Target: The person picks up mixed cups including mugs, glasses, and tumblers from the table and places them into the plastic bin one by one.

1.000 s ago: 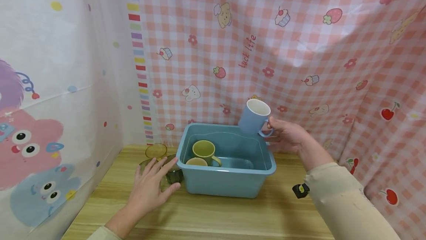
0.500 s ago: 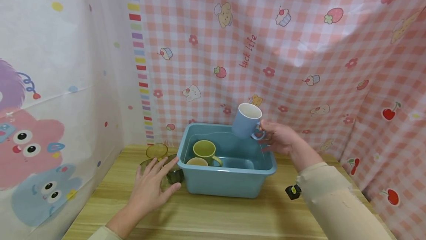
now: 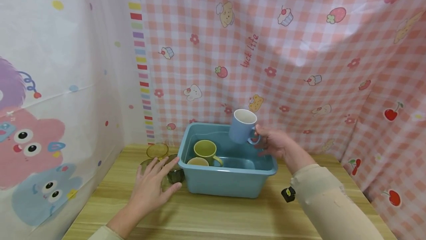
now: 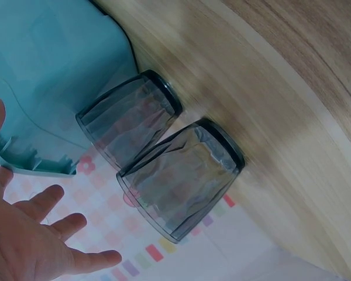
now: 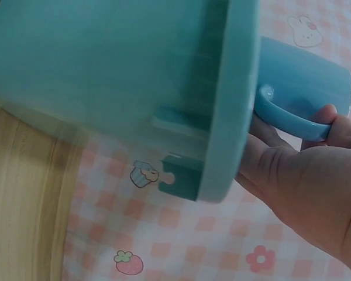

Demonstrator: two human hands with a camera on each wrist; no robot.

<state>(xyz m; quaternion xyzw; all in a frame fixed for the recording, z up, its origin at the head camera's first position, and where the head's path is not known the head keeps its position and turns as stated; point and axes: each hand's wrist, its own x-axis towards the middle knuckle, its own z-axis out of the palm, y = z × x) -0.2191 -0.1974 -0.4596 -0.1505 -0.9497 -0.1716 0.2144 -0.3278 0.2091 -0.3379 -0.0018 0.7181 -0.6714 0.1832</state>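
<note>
My right hand [image 3: 274, 142] pinches the handle of a blue mug [image 3: 242, 127] with a white inside. The mug is upright with a slight tilt, over the right part of a teal plastic tub [image 3: 226, 184]. In the right wrist view the mug [image 5: 304, 79] shows beyond the tub's rim, thumb on its handle. Inside the tub at the left are a green mug [image 3: 204, 149] and a paler cup [image 3: 198, 161]. My left hand [image 3: 151, 186] is spread, left of the tub, over two dark clear glasses [image 4: 128, 117]; its fingers hold nothing.
An amber glass [image 3: 157, 151] stands behind my left hand, by the tub's left side. A small black object [image 3: 288, 194] shows beside my right sleeve. Checked cloth [image 3: 299, 47] hangs behind the wooden table [image 3: 206, 217], and a white printed cloth [image 3: 66, 121] at the left.
My right hand has carried the blue mug leftward and lower, from the tub's back right corner to over its inside. The left hand stays in place.
</note>
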